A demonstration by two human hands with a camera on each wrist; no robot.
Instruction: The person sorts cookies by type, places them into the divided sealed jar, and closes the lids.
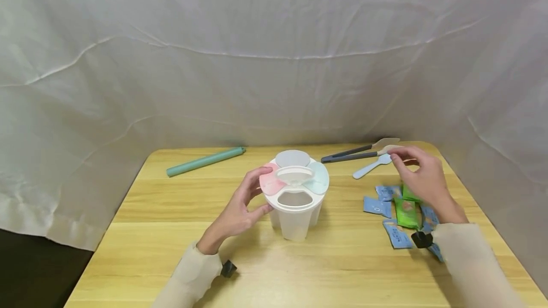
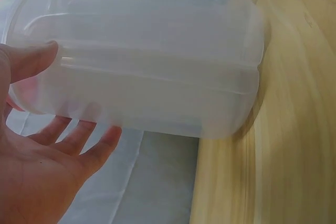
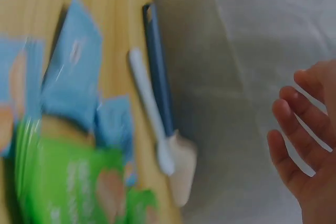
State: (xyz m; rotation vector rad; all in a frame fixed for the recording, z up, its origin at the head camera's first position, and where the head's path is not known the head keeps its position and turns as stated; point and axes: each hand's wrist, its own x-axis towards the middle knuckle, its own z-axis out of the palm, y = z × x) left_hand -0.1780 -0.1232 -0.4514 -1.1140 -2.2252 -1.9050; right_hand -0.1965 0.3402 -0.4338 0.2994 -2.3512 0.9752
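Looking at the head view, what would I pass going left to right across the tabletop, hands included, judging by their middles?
Teal tube → left hand → lidded plastic container → gray-handled tongs → right hand. The spoon and snack packets overlap others' spans, so I've left them out.

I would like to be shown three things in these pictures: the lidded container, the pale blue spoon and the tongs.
Lidded container [image 1: 295, 223]: head view, on its front wall.
Pale blue spoon [image 1: 368, 168]: head view, on its handle.
Tongs [image 1: 356, 157]: head view, on the nearer dark arm.
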